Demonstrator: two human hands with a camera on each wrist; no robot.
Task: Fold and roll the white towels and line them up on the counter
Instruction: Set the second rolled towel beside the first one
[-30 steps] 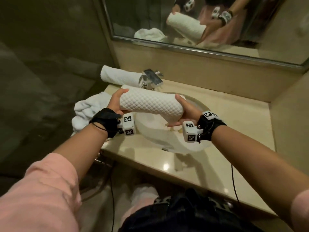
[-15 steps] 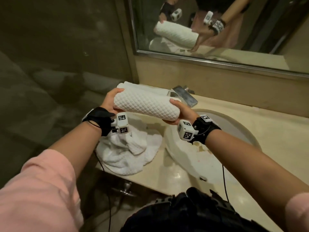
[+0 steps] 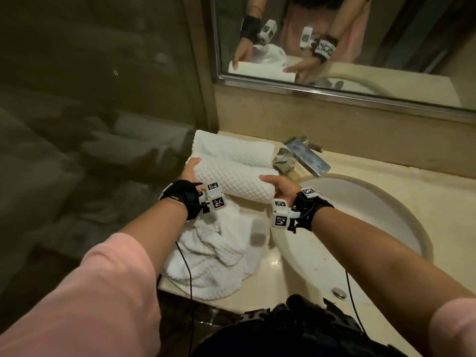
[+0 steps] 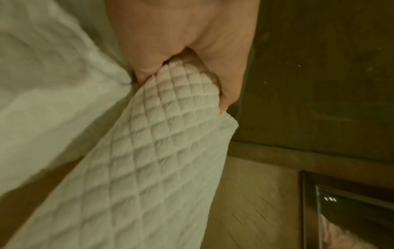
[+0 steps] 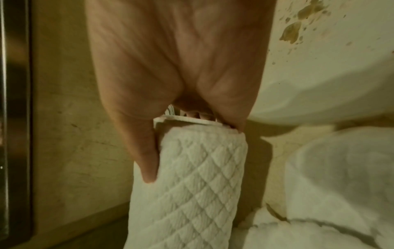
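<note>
A rolled white quilted towel lies crosswise at the counter's back left, just in front of another rolled white towel by the wall. My left hand grips its left end, thumb on top. My right hand holds its right end, thumb along the side. A loose crumpled white towel lies on the counter below the roll, near the front edge.
A chrome faucet stands just right of the rolls. The oval sink basin fills the counter to the right. A mirror runs along the back wall, and a dark glass panel closes the left side.
Both hands have carried the quilted roll from above the sink to the left and back, lowering it down in front of the other rolled towel.
</note>
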